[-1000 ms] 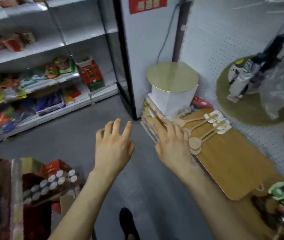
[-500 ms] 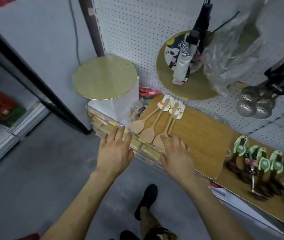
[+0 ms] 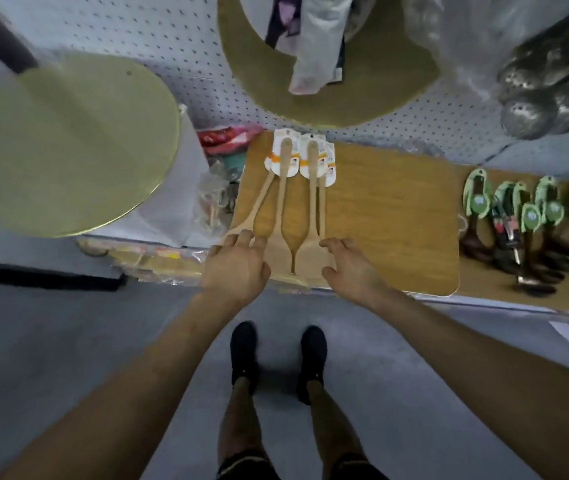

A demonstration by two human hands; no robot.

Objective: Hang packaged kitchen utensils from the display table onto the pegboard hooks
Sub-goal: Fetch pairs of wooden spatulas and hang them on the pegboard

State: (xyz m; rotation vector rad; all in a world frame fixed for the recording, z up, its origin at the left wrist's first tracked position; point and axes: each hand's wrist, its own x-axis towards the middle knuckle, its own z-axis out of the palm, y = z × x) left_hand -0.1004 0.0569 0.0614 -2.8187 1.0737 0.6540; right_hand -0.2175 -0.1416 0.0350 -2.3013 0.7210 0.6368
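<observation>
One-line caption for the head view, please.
Left hand and right hand at the bowl ends of packaged wooden spoons on a board below the pegboard.

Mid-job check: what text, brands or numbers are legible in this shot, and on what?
No text can be read in this view.
White label cards on the wooden spatulas: print is blurred.
Green hang tags on the right: round stickers are too small to read.
Red packet left of the spatulas: marks are blurred.
Yellow shelf-edge labels: blurred.
</observation>
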